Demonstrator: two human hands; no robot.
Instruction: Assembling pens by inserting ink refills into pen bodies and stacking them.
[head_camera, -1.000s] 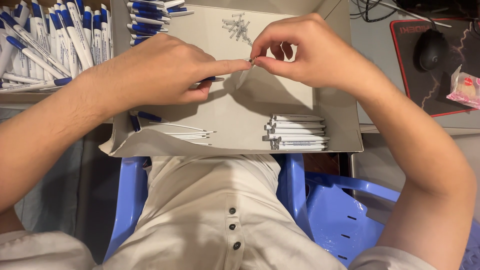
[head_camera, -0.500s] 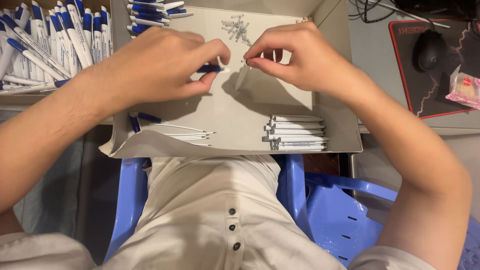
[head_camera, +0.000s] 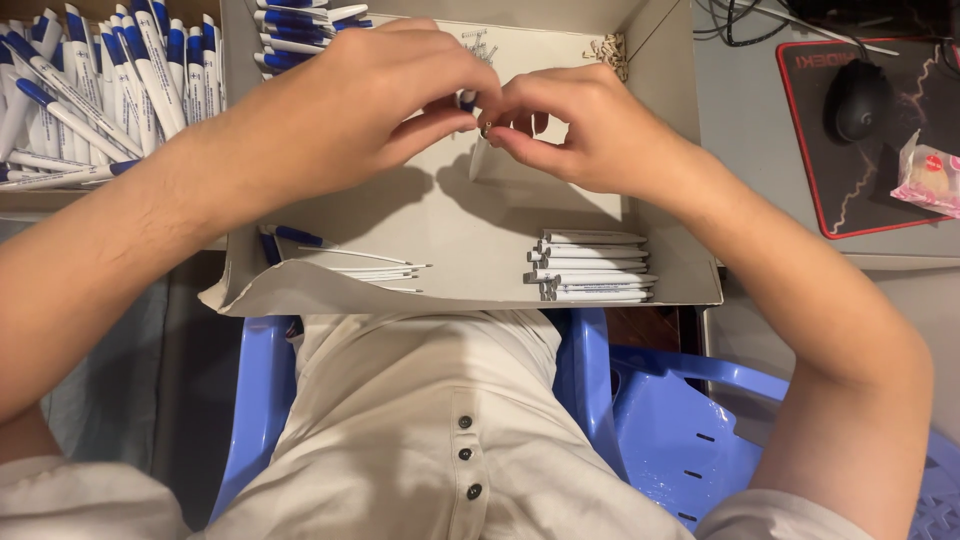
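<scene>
Landmark: the open cardboard box (head_camera: 450, 230) sitting right in front of the person, everything below is placed off that.

Left hand (head_camera: 370, 105): hovering over the back half of the box, fingers curled in and pinching a small blue pen part (head_camera: 467, 101) at the fingertips. So it's grasping, not loose.

Right hand (head_camera: 580, 125): also over the back half of the box, fingertips touching the left hand's. It's pinching the top of a white pen barrel (head_camera: 479, 158), which hangs down tilted toward the box floor.

Where the pen bits meet: just above the middle of the box, a tiny metal tip shows right between the two sets of fingertips. Can't tell if the parts are actually joined.

White barrels (head_camera: 590, 266): neat stack lying flat in the near right corner of the box.

Thin refills (head_camera: 375, 268): a few lying along the near left side of the box, one with a blue end.

Small springs (head_camera: 606, 50): little pile in the far right corner of the box.

Finished pens (head_camera: 90, 90): big white and blue heap just left of the box.

Mouse (head_camera: 858, 98): on a dark mat, on the surface well to the right of the box.

Blue chair (head_camera: 680, 430): below the box, near side.
</scene>
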